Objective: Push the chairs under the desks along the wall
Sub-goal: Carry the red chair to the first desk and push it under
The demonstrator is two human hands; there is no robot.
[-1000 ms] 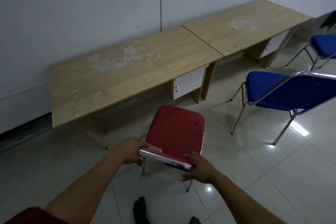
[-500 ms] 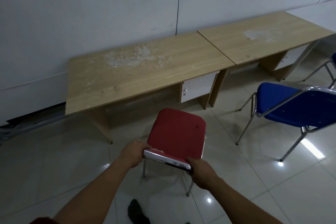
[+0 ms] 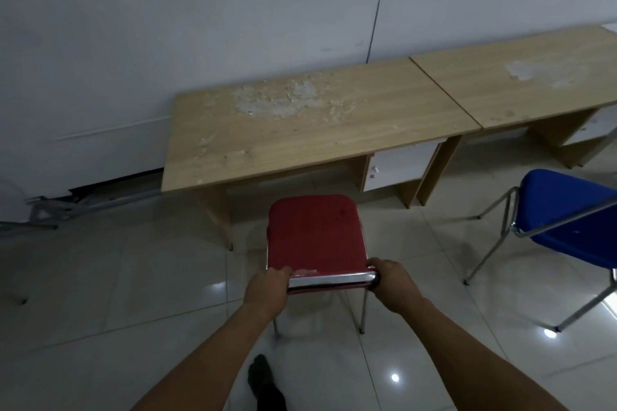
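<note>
A red chair (image 3: 315, 232) with a chrome frame stands on the tiled floor, its seat's front edge just short of the left wooden desk (image 3: 300, 130). My left hand (image 3: 267, 287) grips the left end of the chair's chrome back bar. My right hand (image 3: 394, 284) grips the right end. A second wooden desk (image 3: 521, 77) adjoins the first on the right, both against the white wall. A blue chair (image 3: 564, 213) stands out on the floor at the right, apart from the desks.
White plaster debris lies on both desk tops. A white drawer unit (image 3: 399, 165) hangs under the left desk's right side. Metal bars (image 3: 50, 207) lie on the floor by the wall at left. My dark-socked foot (image 3: 263, 380) is below the chair.
The red chair has moved toward the left desk and squared up to it, both hands still on its back bar. The view has swung left, pushing the blue chair toward the right edge.
</note>
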